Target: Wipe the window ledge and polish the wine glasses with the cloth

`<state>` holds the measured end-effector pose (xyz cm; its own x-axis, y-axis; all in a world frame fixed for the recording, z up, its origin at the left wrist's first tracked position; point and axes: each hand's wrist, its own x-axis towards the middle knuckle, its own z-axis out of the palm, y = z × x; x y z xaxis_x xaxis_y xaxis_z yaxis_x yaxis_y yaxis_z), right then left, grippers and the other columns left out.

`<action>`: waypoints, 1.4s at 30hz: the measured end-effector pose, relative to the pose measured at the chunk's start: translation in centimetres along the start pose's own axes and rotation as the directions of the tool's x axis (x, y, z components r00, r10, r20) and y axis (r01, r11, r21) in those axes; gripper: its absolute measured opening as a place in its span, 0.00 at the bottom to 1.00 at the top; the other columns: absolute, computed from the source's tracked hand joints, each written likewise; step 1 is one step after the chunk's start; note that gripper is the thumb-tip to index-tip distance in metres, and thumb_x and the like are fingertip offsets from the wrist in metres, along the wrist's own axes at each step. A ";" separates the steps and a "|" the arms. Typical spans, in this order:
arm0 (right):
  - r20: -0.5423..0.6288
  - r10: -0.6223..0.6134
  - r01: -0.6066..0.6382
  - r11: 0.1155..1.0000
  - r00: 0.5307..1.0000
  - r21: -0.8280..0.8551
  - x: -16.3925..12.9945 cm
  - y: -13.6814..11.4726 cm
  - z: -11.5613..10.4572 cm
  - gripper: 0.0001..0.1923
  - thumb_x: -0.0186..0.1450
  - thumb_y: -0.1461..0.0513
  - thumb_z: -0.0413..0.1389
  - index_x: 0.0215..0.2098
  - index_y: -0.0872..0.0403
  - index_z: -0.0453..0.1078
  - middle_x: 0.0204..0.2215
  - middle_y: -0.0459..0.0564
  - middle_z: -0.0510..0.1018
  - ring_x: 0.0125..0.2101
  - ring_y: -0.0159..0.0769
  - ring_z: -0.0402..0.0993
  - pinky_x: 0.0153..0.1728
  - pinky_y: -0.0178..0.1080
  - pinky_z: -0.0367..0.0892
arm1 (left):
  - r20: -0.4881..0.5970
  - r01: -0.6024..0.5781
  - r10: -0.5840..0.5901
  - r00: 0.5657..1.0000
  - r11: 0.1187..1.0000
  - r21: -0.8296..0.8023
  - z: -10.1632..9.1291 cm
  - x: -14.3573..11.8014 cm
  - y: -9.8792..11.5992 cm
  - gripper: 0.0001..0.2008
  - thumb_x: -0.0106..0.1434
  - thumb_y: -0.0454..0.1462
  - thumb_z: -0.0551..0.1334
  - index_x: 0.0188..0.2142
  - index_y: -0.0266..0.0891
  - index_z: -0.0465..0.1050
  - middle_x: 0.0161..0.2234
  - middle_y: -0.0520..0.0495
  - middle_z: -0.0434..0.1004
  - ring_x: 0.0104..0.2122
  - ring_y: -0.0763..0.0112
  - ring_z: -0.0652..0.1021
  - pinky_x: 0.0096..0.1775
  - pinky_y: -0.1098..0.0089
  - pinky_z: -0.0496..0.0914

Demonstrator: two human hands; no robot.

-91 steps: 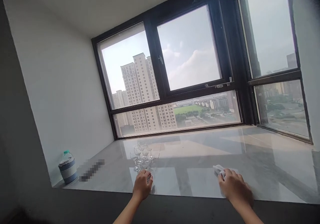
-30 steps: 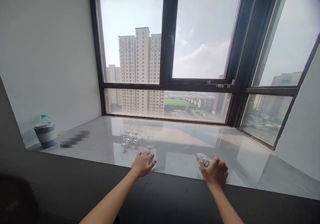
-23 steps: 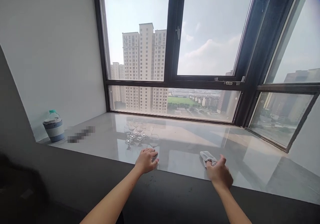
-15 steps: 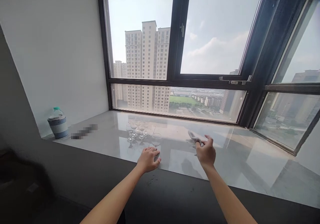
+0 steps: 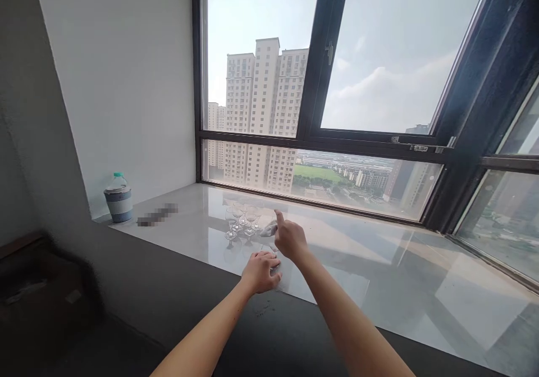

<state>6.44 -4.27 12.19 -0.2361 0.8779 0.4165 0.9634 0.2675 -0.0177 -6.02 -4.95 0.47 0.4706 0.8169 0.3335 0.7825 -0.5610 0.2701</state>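
Note:
My left hand (image 5: pixel 260 273) is closed around the lower part of a clear stemmed glass (image 5: pixel 270 249) at the front edge of the glossy window sill (image 5: pixel 181 234). Fingers and palm cover most of this glass. Just above it, my right hand (image 5: pixel 290 236) grips a crumpled whitish cloth (image 5: pixel 268 231), with its index finger pointing up. The cloth is beside the glass's top; whether they touch I cannot tell. Behind my hands, several more stemmed glasses (image 5: pixel 231 219) stand upright in a tight group on the sill.
A blue-and-white tub (image 5: pixel 119 205) with a green-capped clear bottle (image 5: pixel 118 180) stands by the left wall. A blurred dark item (image 5: pixel 156 214) lies to its right. The dark window frame (image 5: pixel 357 148) borders the sill at the back. The sill's front edge drops to a dark wall.
My right hand has swung left with the cloth, from the right side of the sill to the held glass. The left hand keeps its grip. The whole view has shifted and tilted slightly.

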 end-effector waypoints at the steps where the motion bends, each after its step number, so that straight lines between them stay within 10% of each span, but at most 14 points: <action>1: -0.003 -0.015 0.015 1.000 1.000 0.000 -0.2 -0.1 0.0 0.30 0.68 0.63 0.43 0.67 0.58 0.44 0.37 0.56 0.78 0.39 0.41 0.74 0.40 0.39 0.60 | -0.005 -0.003 0.003 1.000 1.000 -0.002 -0.1 0.0 0.1 0.17 0.61 0.47 0.58 0.49 0.50 0.72 0.51 0.49 0.74 0.53 0.59 0.68 0.55 0.56 0.59; 12: 0.282 -0.044 0.025 0.997 0.958 0.071 0.9 0.1 -2.5 0.37 0.70 0.46 0.33 0.70 0.57 0.37 0.45 0.61 0.77 0.44 0.49 0.73 0.40 0.42 0.60 | 0.013 0.006 -0.006 1.000 1.000 0.008 -0.4 -0.1 0.4 0.19 0.61 0.47 0.58 0.51 0.51 0.71 0.52 0.48 0.72 0.54 0.57 0.67 0.55 0.55 0.59; 42: 0.275 -0.089 0.071 0.995 0.957 0.074 0.7 -1.7 -0.4 0.43 0.66 0.38 0.33 0.66 0.60 0.52 0.47 0.65 0.76 0.53 0.53 0.66 0.48 0.47 0.57 | 0.043 -0.017 0.014 0.999 0.998 0.062 0.0 -0.1 0.5 0.23 0.65 0.52 0.49 0.53 0.47 0.68 0.56 0.43 0.68 0.58 0.51 0.64 0.57 0.48 0.56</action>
<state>4.71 -4.31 12.89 -0.3464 0.9259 0.1509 0.9321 0.3578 -0.0557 -5.69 -5.32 0.57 0.4988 0.8139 0.2981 0.7982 -0.5653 0.2079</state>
